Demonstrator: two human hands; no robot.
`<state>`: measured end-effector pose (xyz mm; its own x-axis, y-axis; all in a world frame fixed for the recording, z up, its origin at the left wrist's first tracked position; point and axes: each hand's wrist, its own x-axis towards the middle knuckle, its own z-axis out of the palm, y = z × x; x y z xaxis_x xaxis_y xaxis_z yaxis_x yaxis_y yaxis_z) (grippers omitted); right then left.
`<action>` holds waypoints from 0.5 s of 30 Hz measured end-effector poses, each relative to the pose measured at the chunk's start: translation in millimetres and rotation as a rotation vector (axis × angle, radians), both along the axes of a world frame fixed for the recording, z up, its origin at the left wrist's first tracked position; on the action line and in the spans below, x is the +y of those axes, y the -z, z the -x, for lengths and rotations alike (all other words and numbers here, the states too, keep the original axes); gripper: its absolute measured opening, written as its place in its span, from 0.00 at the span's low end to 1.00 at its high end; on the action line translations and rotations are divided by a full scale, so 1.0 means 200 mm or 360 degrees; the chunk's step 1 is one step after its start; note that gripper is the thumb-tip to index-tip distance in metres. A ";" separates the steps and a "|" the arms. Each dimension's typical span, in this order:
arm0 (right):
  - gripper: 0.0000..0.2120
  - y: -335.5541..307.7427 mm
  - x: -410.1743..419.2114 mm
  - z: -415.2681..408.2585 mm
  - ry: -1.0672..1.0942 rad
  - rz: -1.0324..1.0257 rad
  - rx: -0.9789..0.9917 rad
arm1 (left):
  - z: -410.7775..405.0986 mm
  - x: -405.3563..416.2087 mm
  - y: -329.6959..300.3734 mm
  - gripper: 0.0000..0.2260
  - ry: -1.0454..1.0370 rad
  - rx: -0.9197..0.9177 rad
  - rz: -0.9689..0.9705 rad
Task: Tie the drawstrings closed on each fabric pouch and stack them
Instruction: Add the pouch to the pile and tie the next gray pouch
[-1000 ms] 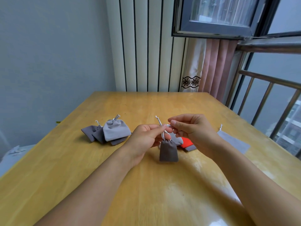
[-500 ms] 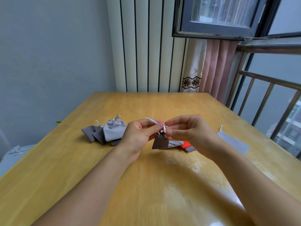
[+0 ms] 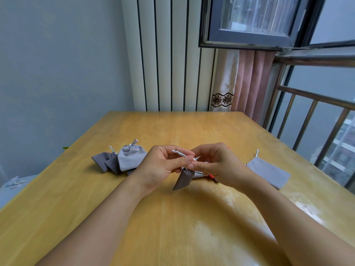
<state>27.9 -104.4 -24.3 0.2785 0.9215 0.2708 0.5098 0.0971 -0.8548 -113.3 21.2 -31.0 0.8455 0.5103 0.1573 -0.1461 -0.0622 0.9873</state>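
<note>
Both hands pinch the silver drawstring (image 3: 179, 154) — left hand (image 3: 161, 166), right hand (image 3: 215, 164) — so the dark grey pouch (image 3: 182, 179) hangs above the table (image 3: 172, 227), easy to knot. Tied pouches (image 3: 123, 160) wait nearby.

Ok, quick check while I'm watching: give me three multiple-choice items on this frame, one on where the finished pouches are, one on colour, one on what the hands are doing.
1. Where does the pile of tied pouches lie?
A. left of the hands
B. on the window sill
C. at the table's near edge

2. What colour is the pouch in the hands?
A. orange
B. dark grey
C. white

3. How do the hands stand?
A. both flat on the table
B. both pinching the drawstring
C. one hanging idle

Answers:
1 A, the tied pouches sit left of the left hand.
2 B, the held pouch is dark grey.
3 B, the left hand and right hand pinch the silver drawstring.
</note>
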 end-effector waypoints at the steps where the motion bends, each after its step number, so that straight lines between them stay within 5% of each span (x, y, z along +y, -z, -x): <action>1: 0.12 0.00 0.00 0.00 -0.0021 0.0006 0.0146 | 0.00 0.01 0.00 0.05 -0.0031 -0.0018 -0.0008; 5: 0.15 0.00 0.01 -0.03 -0.0066 0.0040 0.0567 | -0.01 0.04 -0.01 0.04 -0.0163 -0.0052 -0.0298; 8: 0.16 0.02 0.01 -0.02 -0.0035 0.0110 0.0498 | 0.00 0.05 0.01 0.06 -0.0224 -0.0015 -0.0575; 12: 0.14 0.02 0.02 0.01 -0.0002 0.0137 0.0493 | -0.01 0.05 0.04 0.09 -0.0496 -0.0067 -0.1400; 15: 0.11 0.04 0.03 0.02 0.0002 0.0113 0.0513 | -0.01 0.02 0.04 0.09 -0.0673 -0.0292 -0.1564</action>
<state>24.4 -98.1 -32.9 0.3405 0.9345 0.1040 0.2123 0.0313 -0.9767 -110.5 25.6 -38.8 0.5528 0.3367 0.7623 -0.0673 -0.8937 0.4435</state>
